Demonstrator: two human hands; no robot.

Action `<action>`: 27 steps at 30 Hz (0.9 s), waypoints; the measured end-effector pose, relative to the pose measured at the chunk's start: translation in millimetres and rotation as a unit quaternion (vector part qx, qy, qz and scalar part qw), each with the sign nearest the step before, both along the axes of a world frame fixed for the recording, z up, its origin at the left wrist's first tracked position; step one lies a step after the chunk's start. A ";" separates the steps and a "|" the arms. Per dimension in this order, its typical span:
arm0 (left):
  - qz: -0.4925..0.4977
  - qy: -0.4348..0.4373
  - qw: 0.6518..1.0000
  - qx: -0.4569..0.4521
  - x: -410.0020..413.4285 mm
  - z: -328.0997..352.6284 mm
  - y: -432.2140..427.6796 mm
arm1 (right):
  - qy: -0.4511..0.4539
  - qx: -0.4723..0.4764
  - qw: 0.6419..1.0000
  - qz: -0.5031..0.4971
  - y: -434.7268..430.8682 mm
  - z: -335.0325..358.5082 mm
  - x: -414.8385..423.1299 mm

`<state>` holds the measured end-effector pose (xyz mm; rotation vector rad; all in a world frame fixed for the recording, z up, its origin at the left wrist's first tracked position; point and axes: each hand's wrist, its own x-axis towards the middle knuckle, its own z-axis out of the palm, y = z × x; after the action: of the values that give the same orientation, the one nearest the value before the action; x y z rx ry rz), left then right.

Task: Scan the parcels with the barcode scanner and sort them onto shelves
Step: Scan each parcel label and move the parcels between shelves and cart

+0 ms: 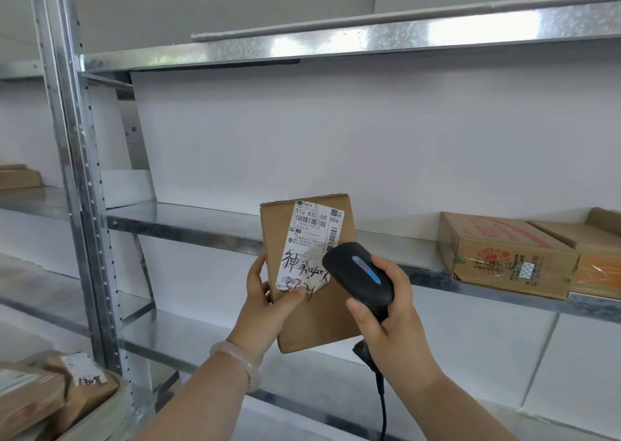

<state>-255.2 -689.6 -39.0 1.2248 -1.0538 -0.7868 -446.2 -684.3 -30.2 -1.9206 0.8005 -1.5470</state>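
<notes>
- We're at the scanning step: the flat brown cardboard parcel [312, 279] is held up in front of the galvanised metal shelving [188, 220], its white shipping label [307, 245] facing the person.
- The black handheld barcode scanner [359, 274] is aimed at that label, its nose just over the label's right edge, its dark cable [381, 397] trailing down.
- Left hand [268, 292]: curled round the parcel's lower left edge, thumb pressed across the label's bottom corner, fingers hidden behind the box.
- Right hand [391, 309]: wrapped tight round the scanner's handle, thumb along the side; I can't see a trigger finger.
- Next, I'd say: once the code reads, the parcel needs a shelf. There's open space on the middle level, left of the printed brown carton [504, 255] already lying there.
- More labelled parcels [50, 393] wait in the bin at the lower left.
</notes>
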 end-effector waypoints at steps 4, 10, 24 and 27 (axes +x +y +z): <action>0.020 -0.009 1.000 0.005 2.5 -14.6 9.9 | 0.019 -0.004 1.000 0.007 1.0 -7.5 4.0; 0.058 0.030 0.998 0.013 8.8 -40.3 28.2 | 0.055 -0.011 0.998 0.014 13.9 -18.4 19.0; 0.144 0.130 0.981 -0.016 28.1 -103.5 56.8 | 0.031 0.035 0.994 0.098 58.1 -41.8 59.3; 0.157 0.137 0.978 -0.018 33.4 -113.6 59.1 | 0.039 0.054 0.992 0.108 62.6 -44.7 62.7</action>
<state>-221.8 -630.5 -152.6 1.1771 -0.6276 -0.6646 -383.5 -621.7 -75.0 -1.9274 0.6695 -1.2823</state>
